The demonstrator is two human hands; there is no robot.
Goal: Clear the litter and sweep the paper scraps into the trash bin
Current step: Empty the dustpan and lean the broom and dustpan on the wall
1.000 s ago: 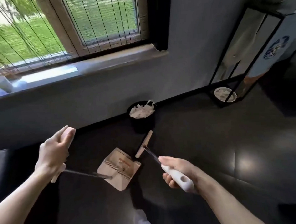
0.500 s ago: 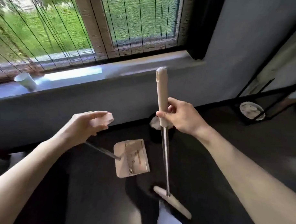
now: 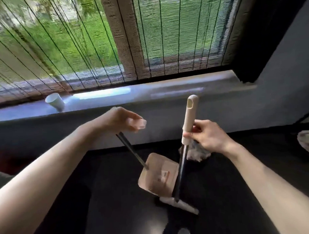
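Window [image 3: 173, 34] with a woven blind fills the top of the view, grass outside. Pale windowsill [image 3: 167, 92] runs below it, grey wall under that, dark floor [image 3: 109, 206] at the bottom.

Broom [image 3: 181, 170]: near upright, slight tilt, beige grip on top, dark shaft, pale head on the floor. Right hand [image 3: 208, 137] is clamped on the lower end of the beige grip, fingers and thumb curled round it.

Dustpan [image 3: 157, 178]: beige, tilted, just behind the broom head, with the broom shaft crossing its right edge. Can't tell if its lip touches the floor. Its long dark handle runs up and left into the left hand [image 3: 118, 120], fingers curled round the pale grip, whose end sticks out to the right.

Trash bin [image 3: 203, 162]: against the wall behind the broom, mostly hidden by the right hand, dark wall hard to separate from the floor. Paper scraps [image 3: 198, 153] are heaped in it.

White paper cup [image 3: 55, 102] lies tipped on the sill, left. A round pale dish [image 3: 308, 143] is cut off at the right edge.
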